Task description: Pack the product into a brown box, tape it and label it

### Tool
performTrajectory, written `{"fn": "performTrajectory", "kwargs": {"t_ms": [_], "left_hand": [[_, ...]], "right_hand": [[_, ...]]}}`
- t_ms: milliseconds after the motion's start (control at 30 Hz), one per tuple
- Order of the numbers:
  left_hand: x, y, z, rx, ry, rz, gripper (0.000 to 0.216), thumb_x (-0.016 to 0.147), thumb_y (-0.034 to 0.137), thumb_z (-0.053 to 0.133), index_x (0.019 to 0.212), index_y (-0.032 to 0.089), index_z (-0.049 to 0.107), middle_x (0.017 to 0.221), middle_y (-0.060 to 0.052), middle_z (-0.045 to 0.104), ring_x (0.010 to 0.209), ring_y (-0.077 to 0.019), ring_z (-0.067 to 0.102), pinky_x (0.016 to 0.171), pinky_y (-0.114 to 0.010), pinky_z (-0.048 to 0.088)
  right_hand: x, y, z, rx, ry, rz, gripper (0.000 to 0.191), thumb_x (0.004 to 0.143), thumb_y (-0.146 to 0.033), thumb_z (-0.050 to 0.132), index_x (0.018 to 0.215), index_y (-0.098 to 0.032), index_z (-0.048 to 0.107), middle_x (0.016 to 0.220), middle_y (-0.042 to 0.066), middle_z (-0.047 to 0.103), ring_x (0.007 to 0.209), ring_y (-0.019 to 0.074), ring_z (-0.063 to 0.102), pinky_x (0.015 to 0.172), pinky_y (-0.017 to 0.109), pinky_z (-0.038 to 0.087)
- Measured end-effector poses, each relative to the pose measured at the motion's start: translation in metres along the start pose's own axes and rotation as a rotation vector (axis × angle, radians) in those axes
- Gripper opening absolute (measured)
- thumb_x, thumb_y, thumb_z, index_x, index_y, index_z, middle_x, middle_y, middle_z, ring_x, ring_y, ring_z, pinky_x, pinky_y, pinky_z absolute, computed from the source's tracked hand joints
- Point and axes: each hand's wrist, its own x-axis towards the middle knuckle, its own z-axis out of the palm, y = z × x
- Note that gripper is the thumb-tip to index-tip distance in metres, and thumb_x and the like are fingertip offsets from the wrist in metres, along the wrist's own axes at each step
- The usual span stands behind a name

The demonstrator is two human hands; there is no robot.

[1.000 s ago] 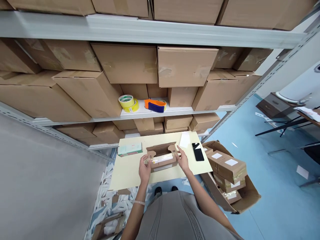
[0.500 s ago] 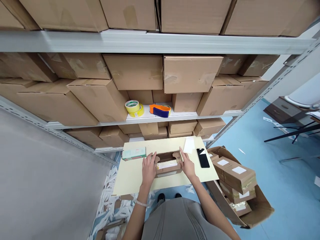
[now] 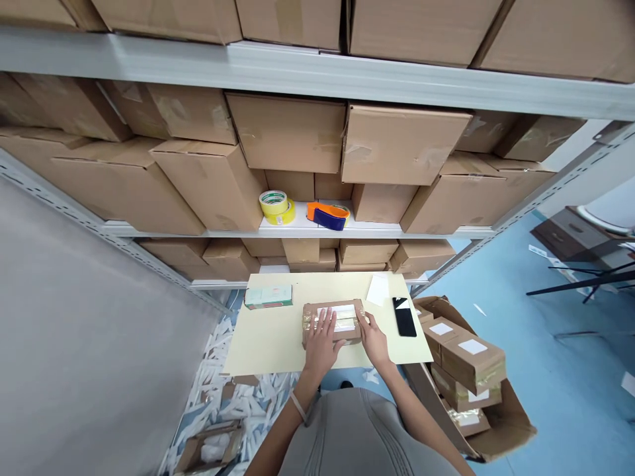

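**A:** Where's the parcel?

**B:** A closed brown cardboard box (image 3: 331, 322), bound with clear tape and showing a white label on top. It lies flat near the front edge of a pale cream board (image 3: 262, 347).

**A:** And the hands?

**B:** The left hand (image 3: 321, 347) lies open on the box top, fingers spread, pressing rather than clenching. The right hand (image 3: 373, 340) sits against the box's right end, fingers touching it, but I can't tell whether it's actually gripping.

**A:** What's close by?

**B:** Just beyond the right hand, a black smartphone (image 3: 404, 317) lies on the board, near a white paper sheet (image 3: 378, 289). A pale green carton (image 3: 268, 297) sits at the board's far left.

**A:** Off the board?

**B:** To the right, an open brown carton (image 3: 510, 430) holds taped, white-labelled boxes (image 3: 469, 354). Ahead, a white shelf carries yellow tape rolls (image 3: 276, 207) and an orange-and-blue tape dispenser (image 3: 328, 215).
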Motion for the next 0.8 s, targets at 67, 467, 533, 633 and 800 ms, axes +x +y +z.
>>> {"fn": "performTrajectory", "kwargs": {"t_ms": [67, 467, 533, 633, 800], "left_hand": [[0.001, 0.000, 0.003, 0.012, -0.019, 0.003, 0.072, 0.092, 0.039, 0.047, 0.155, 0.021, 0.021, 0.161, -0.007, 0.026, 0.150, -0.0262, 0.016, 0.121, -0.051, 0.018], [0.002, -0.002, 0.009, -0.057, -0.031, -0.029, 0.080, 0.086, 0.019, 0.047, 0.157, 0.023, 0.012, 0.162, -0.004, 0.020, 0.151, -0.0237, 0.012, 0.122, -0.053, 0.016], [0.000, -0.002, 0.011, -0.060, -0.027, -0.037, 0.081, 0.085, 0.018, 0.048, 0.157, 0.022, 0.011, 0.163, -0.005, 0.019, 0.151, -0.0236, 0.011, 0.122, -0.053, 0.016], [-0.004, -0.002, 0.015, -0.061, -0.019, -0.038, 0.083, 0.084, 0.018, 0.050, 0.157, 0.022, 0.011, 0.163, -0.004, 0.017, 0.151, -0.0233, 0.009, 0.122, -0.053, 0.016], [-0.006, -0.003, 0.017, -0.073, -0.004, -0.040, 0.082, 0.085, 0.018, 0.049, 0.157, 0.023, 0.009, 0.163, -0.003, 0.016, 0.151, -0.0223, 0.009, 0.123, -0.052, 0.016]], "right_hand": [[0.005, -0.001, -0.013, -0.046, -0.015, -0.033, 0.052, 0.097, -0.017, 0.036, 0.147, -0.031, 0.042, 0.140, 0.010, 0.053, 0.101, 0.0205, 0.067, 0.077, 0.029, 0.054], [0.200, -0.095, -0.195, 0.019, 0.426, -0.443, 0.048, 0.094, -0.026, 0.049, 0.141, -0.015, 0.048, 0.136, 0.015, 0.054, 0.121, 0.0302, 0.049, 0.100, 0.041, 0.039], [0.237, -0.114, -0.201, -0.021, 0.421, -0.413, 0.047, 0.092, -0.023, 0.052, 0.137, -0.011, 0.050, 0.135, 0.017, 0.054, 0.119, 0.0307, 0.050, 0.101, 0.042, 0.038], [0.273, -0.130, -0.194, -0.065, 0.367, -0.337, 0.040, 0.091, -0.022, 0.054, 0.129, -0.011, 0.055, 0.126, 0.018, 0.058, 0.112, 0.0303, 0.053, 0.098, 0.041, 0.040], [0.284, -0.137, -0.174, -0.040, 0.459, -0.267, 0.029, 0.092, -0.021, 0.051, 0.119, -0.012, 0.055, 0.121, 0.019, 0.058, 0.108, 0.0302, 0.054, 0.094, 0.042, 0.039]]}}
